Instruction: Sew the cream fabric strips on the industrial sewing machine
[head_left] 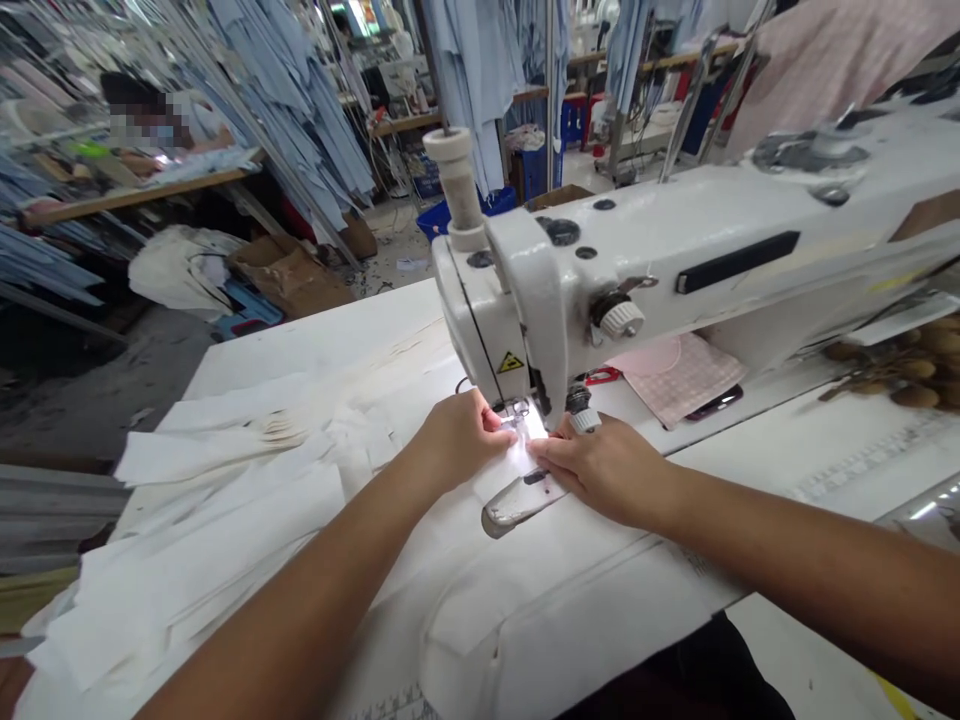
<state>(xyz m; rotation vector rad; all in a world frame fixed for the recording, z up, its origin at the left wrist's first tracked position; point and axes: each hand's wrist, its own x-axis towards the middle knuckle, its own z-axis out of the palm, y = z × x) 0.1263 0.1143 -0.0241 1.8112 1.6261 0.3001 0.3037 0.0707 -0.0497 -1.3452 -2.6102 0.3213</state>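
A small white fabric piece (520, 458) lies under the needle of a white sewing machine (517, 290), brightly lit by the machine's lamp. My left hand (456, 437) is left of the presser foot (519, 408), its thumb and fingers closed on the fabric's edge. From the other side, my right hand (611, 468) grips the same fabric with its fingertips, close to the needle plate (517, 503). Glare blurs the fabric's outline between the fingers. Stacks of white fabric pieces (225, 540) spread over the table beside my left forearm.
A pink checked cloth (679, 375) lies beneath the machine arm, partly over a dark phone (716, 402), near red-handled scissors (602, 375). Behind are a cardboard box (289, 275), hanging blue garments (300, 100) and a person (161, 125) at another table.
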